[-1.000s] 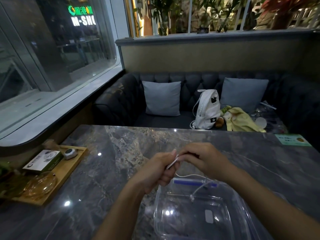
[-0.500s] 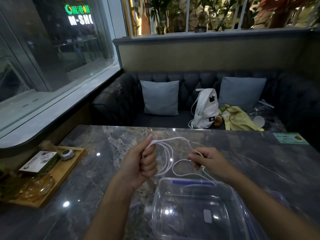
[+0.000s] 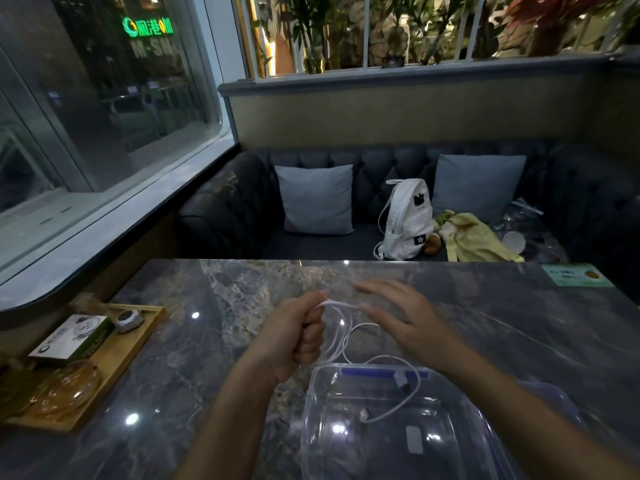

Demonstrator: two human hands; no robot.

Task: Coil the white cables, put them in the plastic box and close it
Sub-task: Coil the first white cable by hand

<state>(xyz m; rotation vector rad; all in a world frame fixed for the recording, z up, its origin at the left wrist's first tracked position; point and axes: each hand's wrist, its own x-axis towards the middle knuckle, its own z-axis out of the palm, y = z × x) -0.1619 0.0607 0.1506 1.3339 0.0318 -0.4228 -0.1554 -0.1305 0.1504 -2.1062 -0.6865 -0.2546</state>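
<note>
My left hand [image 3: 298,336] is a fist above the marble table [image 3: 214,341], gripping loops of the white cable [image 3: 341,336]. The cable's loose end curves down over the clear plastic box [image 3: 349,441], and its plug hangs inside the box. My right hand [image 3: 403,315] hovers just right of the loops with fingers spread and straight, holding nothing. The box stands open in front of me, its blue-edged rim towards the far side. Beneath my right forearm lies a clear, blue-edged piece [image 3: 550,396], partly hidden.
A wooden tray [image 3: 114,358] at the table's left edge carries a green-and-white carton, a small round device and an amber glass dish. A green card [image 3: 576,275] lies at the far right corner. Beyond the table is a dark sofa with cushions and a white backpack [image 3: 407,220].
My right hand has let go of the cable and opened its fingers. The loose end has dropped so its plug hangs in the box. My left hand still grips the loops.
</note>
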